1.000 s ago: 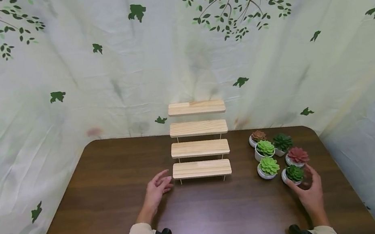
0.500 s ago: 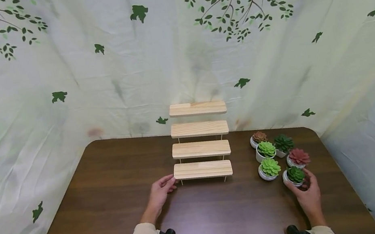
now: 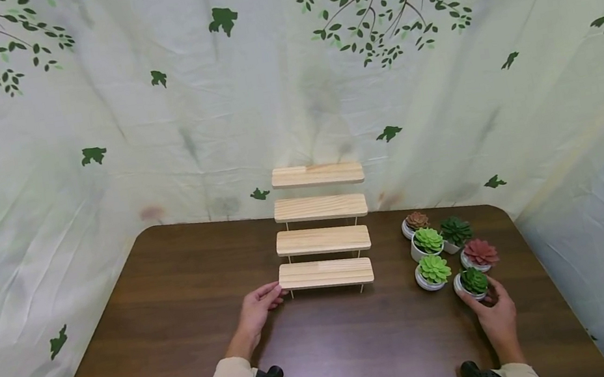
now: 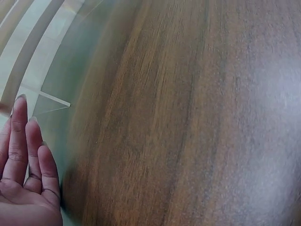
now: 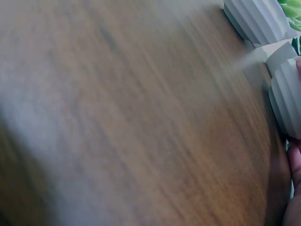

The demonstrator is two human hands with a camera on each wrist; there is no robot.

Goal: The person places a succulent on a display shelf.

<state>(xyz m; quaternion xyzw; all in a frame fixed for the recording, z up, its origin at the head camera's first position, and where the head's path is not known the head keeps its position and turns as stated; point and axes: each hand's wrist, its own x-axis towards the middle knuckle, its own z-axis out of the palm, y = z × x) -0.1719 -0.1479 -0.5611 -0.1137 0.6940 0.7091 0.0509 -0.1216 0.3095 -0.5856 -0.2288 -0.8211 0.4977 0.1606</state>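
In the head view, a light-wood tiered shelf [image 3: 325,273] with stepped boards stands on the dark table. My left hand [image 3: 256,313] pinches the left end of its lowest board; the thumb is out of sight in the left wrist view, where several fairly straight fingers [image 4: 17,150] show beside the clear side support [image 4: 52,98]. On the right, my right hand [image 3: 496,314] grips a small dark-green potted succulent [image 3: 474,283], thumb on the near side of its white pot and fingers at the far right side. The right wrist view shows its ribbed pot [image 5: 288,96] beside the thumb [image 5: 295,165].
Other potted succulents crowd close to the held one: light green [image 3: 433,269], another light green [image 3: 427,241], red [image 3: 480,254], dark green [image 3: 456,231] and brown [image 3: 416,221]. A leaf-print cloth [image 3: 181,135] hangs behind the brown table [image 3: 174,281].
My left hand has moved right and come onto the lowest board's left end. My right hand has closed in around the dark-green succulent's pot, which stays in place.
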